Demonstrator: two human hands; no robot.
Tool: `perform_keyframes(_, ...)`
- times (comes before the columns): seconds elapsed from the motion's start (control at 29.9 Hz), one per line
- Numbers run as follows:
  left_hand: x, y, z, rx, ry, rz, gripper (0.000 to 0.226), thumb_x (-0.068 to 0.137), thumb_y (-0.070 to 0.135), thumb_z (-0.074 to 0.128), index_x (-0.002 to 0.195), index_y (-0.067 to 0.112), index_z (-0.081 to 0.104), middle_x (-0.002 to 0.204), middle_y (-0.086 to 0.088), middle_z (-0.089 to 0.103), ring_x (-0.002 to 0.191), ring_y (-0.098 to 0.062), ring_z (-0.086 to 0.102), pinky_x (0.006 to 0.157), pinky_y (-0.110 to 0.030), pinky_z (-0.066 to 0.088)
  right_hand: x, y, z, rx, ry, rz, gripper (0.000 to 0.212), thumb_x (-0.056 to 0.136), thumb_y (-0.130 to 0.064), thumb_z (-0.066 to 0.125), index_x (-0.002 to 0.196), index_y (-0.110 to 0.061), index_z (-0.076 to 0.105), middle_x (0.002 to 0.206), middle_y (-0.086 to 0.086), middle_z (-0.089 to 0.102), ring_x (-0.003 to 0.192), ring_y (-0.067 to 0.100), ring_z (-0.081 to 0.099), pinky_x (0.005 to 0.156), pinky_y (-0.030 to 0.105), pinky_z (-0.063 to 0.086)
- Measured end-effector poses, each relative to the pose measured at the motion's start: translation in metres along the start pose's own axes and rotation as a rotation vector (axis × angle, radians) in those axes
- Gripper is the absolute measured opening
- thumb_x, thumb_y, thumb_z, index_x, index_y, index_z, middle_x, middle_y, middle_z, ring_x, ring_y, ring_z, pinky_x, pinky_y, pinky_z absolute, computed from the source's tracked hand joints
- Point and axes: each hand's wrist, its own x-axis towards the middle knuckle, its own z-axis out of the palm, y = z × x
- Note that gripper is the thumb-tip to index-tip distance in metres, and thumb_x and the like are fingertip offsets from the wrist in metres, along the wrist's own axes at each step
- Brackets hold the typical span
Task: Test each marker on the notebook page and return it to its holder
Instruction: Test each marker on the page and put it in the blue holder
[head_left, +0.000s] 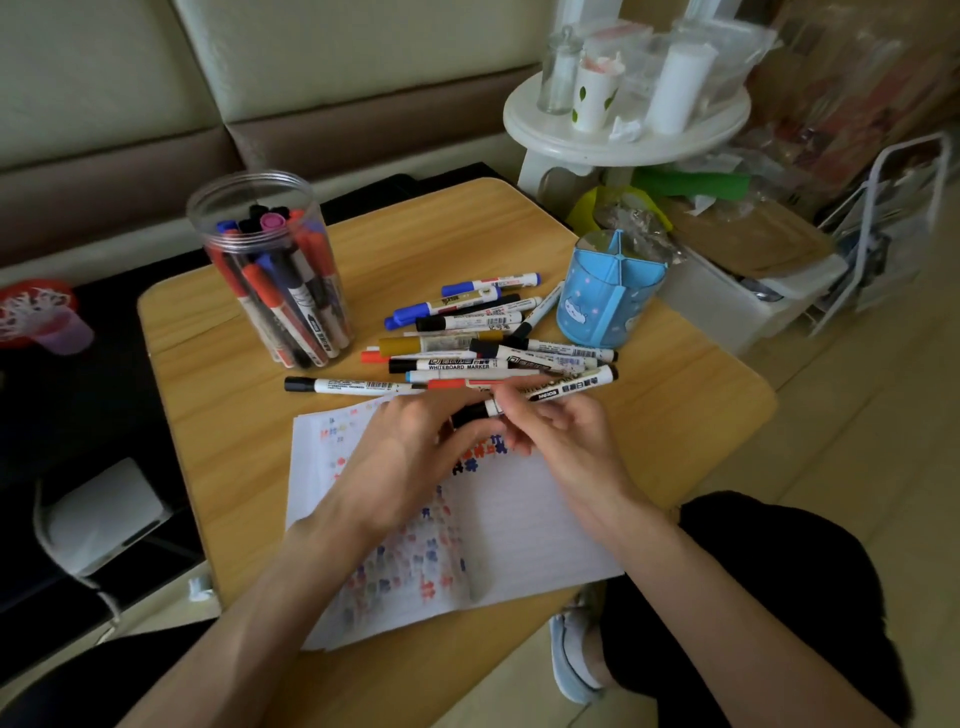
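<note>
Two hands meet over the notebook (519, 525), sharing one marker (563, 387) that slants up and away to the right above the page's top edge. The left hand (415, 452) is curled round the black cap end, and the right hand (566, 441) pinches the white barrel just beside it with thumb and fingertips; neither holds anything else. The marker looks light and rigid, a smooth plastic tube that should not bend, though the glossy barrel could slip in a loose pinch. The cap probably wants a firm straight pull, so a grip close on either side of the join seems the right place. For writing, a hold low on the barrel near the tip would steady it. Many more markers lie in a loose pile (457, 364) on the desk (223, 426) beyond the page, between a clear jar (270, 270) packed with markers and a blue holder (608, 306) with dividers. Fingers cover the join, so it cannot be told whether the cap is seated or loosened, and the tip is out of sight. The left forearm hides part of the coloured test marks on the page, and those that show are too blurred to read. Whether the holder's compartments contain anything is unclear from this angle.
</note>
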Motion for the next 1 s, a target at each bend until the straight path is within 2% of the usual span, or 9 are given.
perform_keyframes(0.07,-0.007,0.001,-0.001,0.000,-0.008,0.008,0.019,0.101,0.038,0.063,0.116,0.028,0.070,0.102,0.021,0.071,0.093,0.001,0.066,0.081,-0.022,0.052,-0.002,0.003,0.004,-0.037,-0.021,-0.046,0.019,0.096,-0.022,0.073,0.079,-0.012,0.074,0.071,0.011,0.068,0.067,0.021,0.062,0.063,0.029,0.049)
perform_keyframes(0.2,-0.028,0.000,-0.002,-0.010,-0.006,-0.077,0.017,0.105,0.030,0.057,0.117,0.025,0.068,0.104,0.015,0.071,0.093,-0.004,0.067,0.080,-0.030,0.053,-0.006,0.004,0.011,-0.083,-0.081,-0.097,0.021,0.096,-0.015,0.072,0.080,-0.003,0.072,0.067,0.009,0.068,0.063,0.017,0.062,0.060,0.026,0.051)
perform_keyframes(0.3,-0.036,0.006,-0.002,-0.040,-0.002,-0.102,0.018,0.105,0.028,0.055,0.115,0.023,0.069,0.098,0.020,0.069,0.089,-0.003,0.066,0.076,-0.023,0.050,-0.008,0.004,0.009,-0.065,-0.101,-0.109,0.015,0.096,-0.010,0.070,0.084,-0.002,0.072,0.065,0.002,0.069,0.059,0.011,0.061,0.057,0.021,0.050)
perform_keyframes(0.4,-0.031,0.009,-0.001,-0.115,-0.056,-0.111,0.015,0.105,0.028,0.054,0.108,0.028,0.068,0.087,0.026,0.064,0.080,0.000,0.062,0.069,-0.011,0.042,-0.011,0.006,0.005,-0.102,-0.120,-0.119,0.013,0.094,-0.015,0.072,0.089,-0.003,0.074,0.068,0.003,0.070,0.062,0.012,0.063,0.059,0.024,0.051)
perform_keyframes(0.53,-0.035,-0.002,-0.008,-0.287,-0.083,-0.177,0.033,0.109,0.034,0.043,0.084,0.021,0.060,0.065,0.000,0.046,0.057,-0.012,0.041,0.056,-0.023,0.037,-0.006,-0.014,-0.023,0.013,0.049,-0.091,0.018,0.085,-0.032,0.078,0.086,-0.014,0.075,0.077,0.002,0.070,0.072,0.013,0.062,0.070,0.029,0.051)
perform_keyframes(0.6,-0.044,-0.013,-0.015,-0.337,-0.005,-0.202,0.033,0.109,0.033,0.045,0.090,0.012,0.062,0.069,-0.006,0.047,0.060,-0.022,0.042,0.056,-0.029,0.038,0.001,-0.026,-0.043,0.071,0.129,-0.140,0.026,0.084,-0.034,0.078,0.086,-0.009,0.074,0.078,0.003,0.067,0.074,0.015,0.059,0.071,0.029,0.051)
perform_keyframes(0.73,-0.042,-0.013,-0.017,-0.236,-0.026,-0.176,0.023,0.105,0.038,0.048,0.099,0.022,0.065,0.085,0.005,0.063,0.078,-0.014,0.059,0.070,-0.028,0.047,-0.002,-0.005,-0.033,-0.072,0.092,-0.085,0.037,0.094,-0.024,0.074,0.094,0.012,0.065,0.075,0.009,0.066,0.071,0.020,0.059,0.067,0.032,0.051)
perform_keyframes(0.9,-0.049,-0.019,-0.008,0.049,-0.130,-0.147,0.021,0.101,0.047,0.054,0.111,0.032,0.065,0.100,0.027,0.060,0.095,0.002,0.055,0.078,-0.014,0.041,-0.006,0.014,-0.012,-0.137,0.081,-0.058,0.035,0.097,-0.024,0.072,0.091,0.011,0.070,0.076,0.018,0.073,0.064,0.027,0.068,0.058,0.032,0.051)
perform_keyframes(1.0,-0.051,-0.021,-0.009,0.031,-0.144,-0.156,0.026,0.097,0.048,0.055,0.112,0.030,0.067,0.099,0.028,0.059,0.094,0.005,0.053,0.078,-0.011,0.039,-0.008,0.019,-0.005,-0.183,0.073,-0.047,0.026,0.097,-0.018,0.072,0.084,0.004,0.072,0.074,0.017,0.073,0.062,0.023,0.067,0.057,0.030,0.050)
